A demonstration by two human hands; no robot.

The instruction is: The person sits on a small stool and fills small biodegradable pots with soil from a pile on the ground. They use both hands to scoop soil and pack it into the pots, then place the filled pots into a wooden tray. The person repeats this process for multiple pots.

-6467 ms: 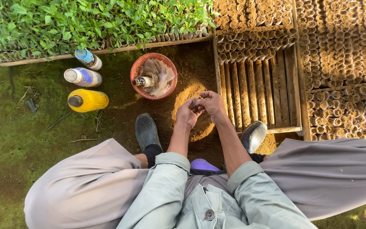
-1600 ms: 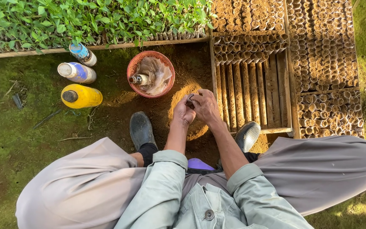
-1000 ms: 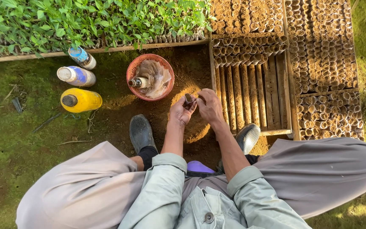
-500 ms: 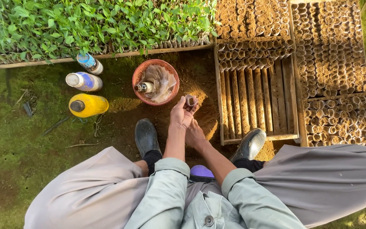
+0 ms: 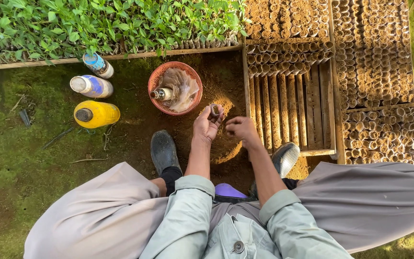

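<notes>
Head view: left hand (image 5: 206, 127) pinches a small soil-filled tube (image 5: 214, 110) at its fingertips. Right hand (image 5: 240, 129), at three o'clock of it, is loosely clenched over the soil mound (image 5: 226, 149).

Outdoor ground, no walls. Mossy green turf (image 5: 10, 158) fills the left of the frame and the far right edge; bare brown dirt (image 5: 135, 120) runs down the centre. Upper left: long wooden-edged bed of leafy green seedlings (image 5: 97, 24). Upper right and right: dense rows of small soil-filled pots (image 5: 374, 57). Centre right: slatted wooden tray (image 5: 293, 115), mostly bare, pot rows only along its top. Left of centre: three bottles lying on the turf, one yellow (image 5: 97, 114), two white and blue (image 5: 92, 86). Top centre: red mesh basket (image 5: 155, 79) on the dirt. Low warm sunlight, long soft shadows.
</notes>
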